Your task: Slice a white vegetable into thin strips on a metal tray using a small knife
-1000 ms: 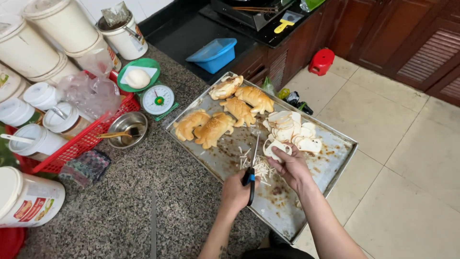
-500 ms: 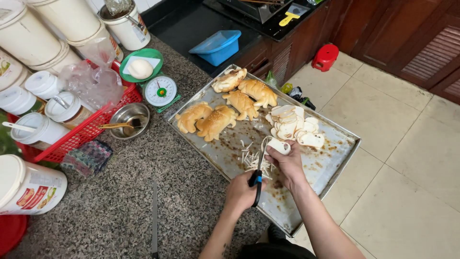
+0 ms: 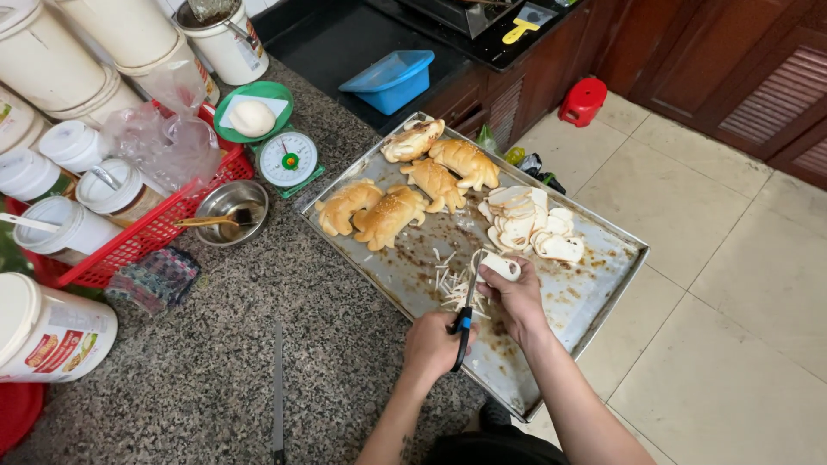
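Observation:
My left hand (image 3: 433, 346) grips a pair of scissors (image 3: 466, 304) with black and blue handles, the blades pointing up over a metal baking tray (image 3: 603, 284). My right hand (image 3: 518, 294) holds a white bread slice (image 3: 500, 265) at the blade tips. Thin cut strips (image 3: 454, 286) lie in a heap on the tray under the scissors. A pile of white bread slices (image 3: 527, 222) sits just beyond my right hand. Several golden baked buns (image 3: 405, 185) lie at the tray's far end.
A green kitchen scale (image 3: 277, 142) with a dough ball stands left of the tray, beside a steel bowl (image 3: 227, 211) and a red basket (image 3: 138, 237) of tubs. A long knife (image 3: 277, 387) lies on the granite counter. The tray overhangs the counter edge above a tiled floor.
My right hand has turned the bread slice against the scissor blades, and a few more strips lie in the heap. Both hands stay over the same part of the tray.

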